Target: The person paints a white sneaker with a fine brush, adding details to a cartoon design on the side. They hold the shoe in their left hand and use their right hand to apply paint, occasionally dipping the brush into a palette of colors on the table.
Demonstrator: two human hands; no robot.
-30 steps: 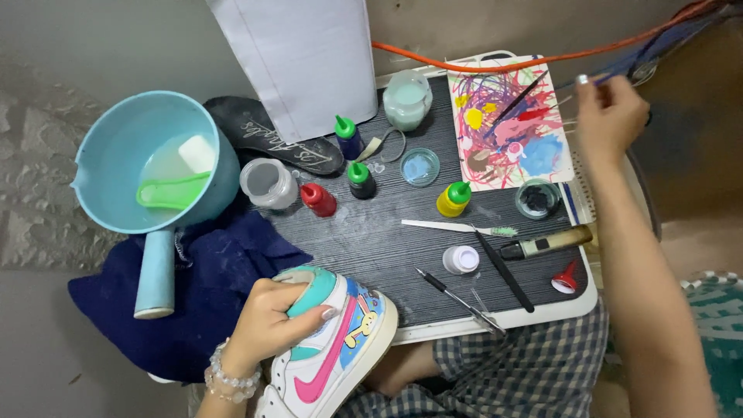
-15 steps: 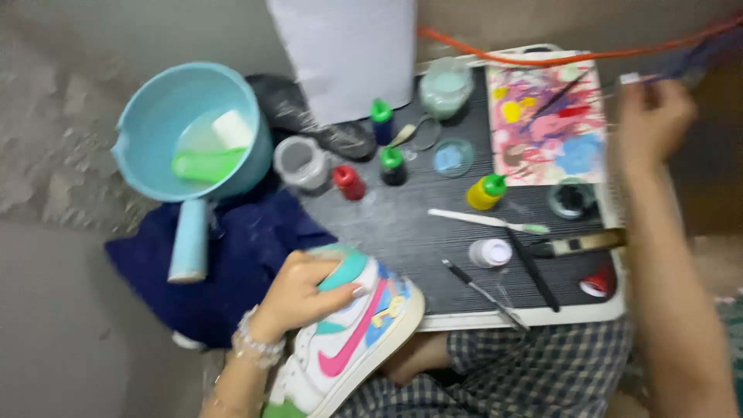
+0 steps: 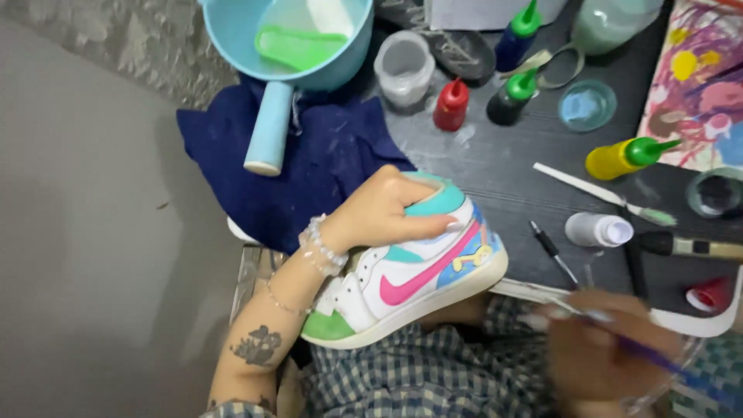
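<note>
Desk [image 3: 542,178] space is seen first: a dark board with paint things spread over it. A dark blue cloth [image 3: 325,166] lies at its left edge, and a light blue scoop bowl [image 3: 240,39] with a green sponge inside rests on top of the cloth.

Next in size, a painted shoe [image 3: 410,271] is held on the lap, over checked fabric, just at the near edge of the desk. Its toe points down to the left and its heel points up to the right. A pink swoosh shape, teal patches and a green toe can be seen on it.

The left hand [image 3: 383,213] is laid over the heel end, with its fingers [image 3: 433,223] wrapped around the shoe. The right hand [image 3: 596,340] is blurred, low on the right, with its fingers closed on a thin brush [image 3: 658,360].

Smaller things sit behind: 1 yellow bottle [image 3: 619,157], 1 red bottle [image 3: 451,104], 2 dark bottles with green caps, a clear cup [image 3: 402,66] and a small round dish [image 3: 587,104].

For neat painting, the shoe should probably be held very still. The brush tip is best moved slowly, with only a little paint, and wet spots should not be touched by the left hand.
</note>
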